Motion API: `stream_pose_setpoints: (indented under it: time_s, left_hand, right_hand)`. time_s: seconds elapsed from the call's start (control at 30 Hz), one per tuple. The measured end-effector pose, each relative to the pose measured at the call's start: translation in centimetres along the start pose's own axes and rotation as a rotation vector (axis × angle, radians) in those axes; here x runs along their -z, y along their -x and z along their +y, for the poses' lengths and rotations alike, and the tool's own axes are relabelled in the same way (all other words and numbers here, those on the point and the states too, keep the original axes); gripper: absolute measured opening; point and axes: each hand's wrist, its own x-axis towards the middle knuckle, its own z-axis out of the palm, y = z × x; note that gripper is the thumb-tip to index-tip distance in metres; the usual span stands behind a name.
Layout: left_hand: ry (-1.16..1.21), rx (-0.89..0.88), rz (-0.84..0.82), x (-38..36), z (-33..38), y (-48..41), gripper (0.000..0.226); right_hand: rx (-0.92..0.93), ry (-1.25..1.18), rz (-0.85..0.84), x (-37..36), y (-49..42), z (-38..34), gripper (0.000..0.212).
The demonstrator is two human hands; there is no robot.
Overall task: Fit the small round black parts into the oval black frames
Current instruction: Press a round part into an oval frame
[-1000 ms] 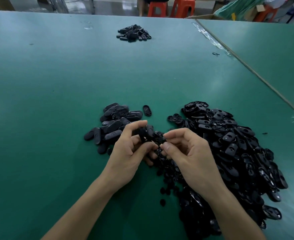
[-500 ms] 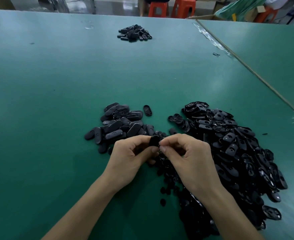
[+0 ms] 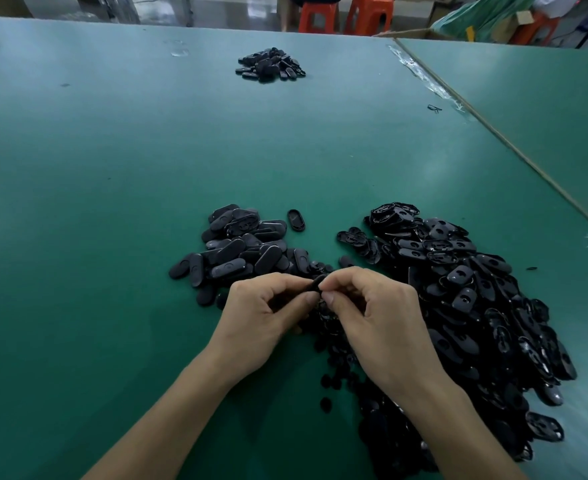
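Observation:
My left hand [image 3: 268, 317] and my right hand [image 3: 372, 313] meet thumb to thumb over the green table and pinch one oval black frame [image 3: 315, 285] between them; most of it is hidden by the fingers. A large heap of oval black frames [image 3: 476, 299] lies to the right of my right hand. A smaller pile of closed oval pieces [image 3: 237, 247] lies just beyond my left hand. Small round black parts [image 3: 330, 379] are scattered on the table under and below my right wrist.
A single oval frame [image 3: 296, 220] lies alone between the two near piles. Another small pile of black pieces [image 3: 271, 65] sits far back on the green table [image 3: 95, 202]. A seam [image 3: 493, 133] joins a second table at the right. Orange stools [image 3: 341, 15] stand beyond.
Both hands have dropped lower toward the table and closed in, fingertips now tight together on the frame; a second ago the frame was held higher and more exposed.

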Motion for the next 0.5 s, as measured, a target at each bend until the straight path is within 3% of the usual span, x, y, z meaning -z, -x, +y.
stream_pose_setpoints:
  time_s: [0.5]
  left_hand:
    - [-0.167,-0.009,-0.038,0.15,0.05,0.01,0.021]
  right_hand:
    - [-0.071,-0.056,-0.007,-0.78,0.11,0.34,0.017]
